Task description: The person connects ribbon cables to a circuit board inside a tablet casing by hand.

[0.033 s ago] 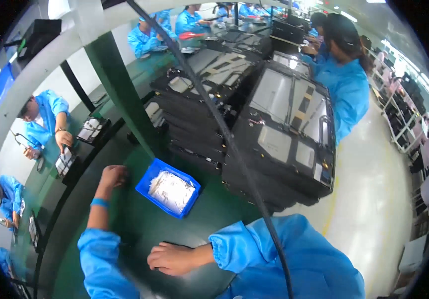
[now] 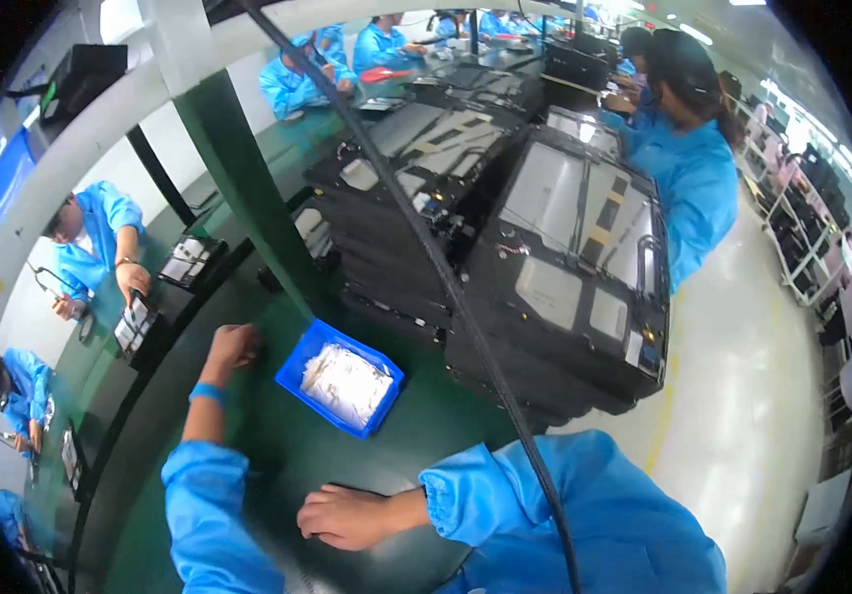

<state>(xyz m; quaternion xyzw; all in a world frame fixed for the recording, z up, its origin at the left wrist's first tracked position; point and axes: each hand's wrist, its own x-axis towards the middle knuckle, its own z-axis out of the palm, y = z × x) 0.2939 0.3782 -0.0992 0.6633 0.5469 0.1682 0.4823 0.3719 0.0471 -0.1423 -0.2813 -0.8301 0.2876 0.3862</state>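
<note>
My left hand hovers over or rests on the green tabletop; I cannot tell which. Its fingers are curled in and slightly blurred, and nothing shows in them. A blue band circles that wrist. Just right of it stands a blue plastic bin holding a heap of small white pieces, too small to name. Nearer to me, my right hand lies on the tabletop with its fingers bent under, no object visible in it. Both my sleeves are blue.
Tall stacks of black flat panels with metal plates rise beyond the bin at the right. A green post stands behind my left hand. A black cable crosses the view. Co-workers in blue sit at other benches.
The whole view has shifted slightly, so things sit a little further right. Both my hands keep their places beside the bin, with fingers curled as before.
</note>
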